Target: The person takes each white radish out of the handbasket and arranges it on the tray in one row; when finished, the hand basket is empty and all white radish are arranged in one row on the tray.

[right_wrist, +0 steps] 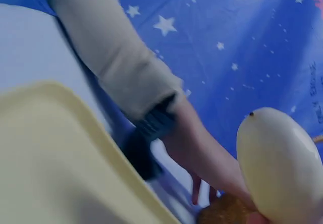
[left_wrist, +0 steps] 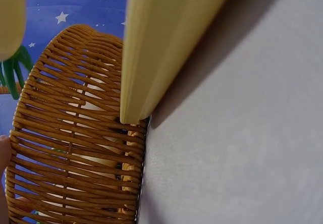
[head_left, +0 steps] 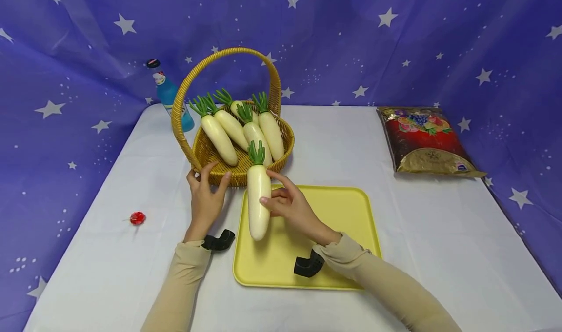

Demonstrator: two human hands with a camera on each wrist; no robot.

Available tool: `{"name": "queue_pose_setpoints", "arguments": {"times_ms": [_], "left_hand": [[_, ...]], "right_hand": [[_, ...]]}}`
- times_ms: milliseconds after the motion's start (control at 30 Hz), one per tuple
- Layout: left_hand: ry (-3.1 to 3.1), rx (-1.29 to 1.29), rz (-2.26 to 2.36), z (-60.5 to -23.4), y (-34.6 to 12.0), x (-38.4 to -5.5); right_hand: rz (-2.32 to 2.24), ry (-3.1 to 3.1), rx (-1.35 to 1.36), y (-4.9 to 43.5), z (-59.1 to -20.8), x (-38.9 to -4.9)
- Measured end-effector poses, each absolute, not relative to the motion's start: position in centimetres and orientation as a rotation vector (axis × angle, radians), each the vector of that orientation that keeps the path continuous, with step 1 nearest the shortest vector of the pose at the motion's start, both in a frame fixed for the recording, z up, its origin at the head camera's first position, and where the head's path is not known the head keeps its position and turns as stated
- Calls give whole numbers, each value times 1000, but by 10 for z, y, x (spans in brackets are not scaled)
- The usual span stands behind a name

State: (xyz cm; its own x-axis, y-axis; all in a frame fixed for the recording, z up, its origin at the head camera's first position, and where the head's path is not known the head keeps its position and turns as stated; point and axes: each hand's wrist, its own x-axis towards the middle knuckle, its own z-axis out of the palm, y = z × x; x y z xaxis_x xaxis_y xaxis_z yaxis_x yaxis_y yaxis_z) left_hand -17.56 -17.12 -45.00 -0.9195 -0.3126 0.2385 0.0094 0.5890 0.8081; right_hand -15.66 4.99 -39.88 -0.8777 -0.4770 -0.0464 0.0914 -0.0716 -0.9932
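In the head view a white radish (head_left: 258, 203) with short green stalks stands out over the tray's left part, tip toward me. My right hand (head_left: 291, 207) pinches it between thumb and fingers. Fingers of my left hand (head_left: 205, 195) grip the front rim of a wicker basket (head_left: 237, 178) with a tall handle. Several more white radishes (head_left: 219, 139) lie inside, stalks toward the back. In the left wrist view the woven basket side (left_wrist: 70, 148) fills the left part. The right wrist view shows the held radish's rounded end (right_wrist: 280, 163) and my left forearm behind it.
A yellow tray (head_left: 333, 215) lies before the basket. Behind the basket, to the left, leans a blue bottle (head_left: 169, 93). A red wrapped lollipop (head_left: 137, 218) lies at left on the white-covered table (head_left: 439, 254). At back right rests a red and gold bag (head_left: 432, 144).
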Motion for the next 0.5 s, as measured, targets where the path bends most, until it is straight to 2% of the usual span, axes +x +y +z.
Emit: {"name": "queue_pose_setpoints", "arguments": {"times_ms": [500], "left_hand": [[-2461, 221, -1257, -450, -172, -176]], "right_hand": [[-1722, 2045, -556, 63, -405, -106]]}}
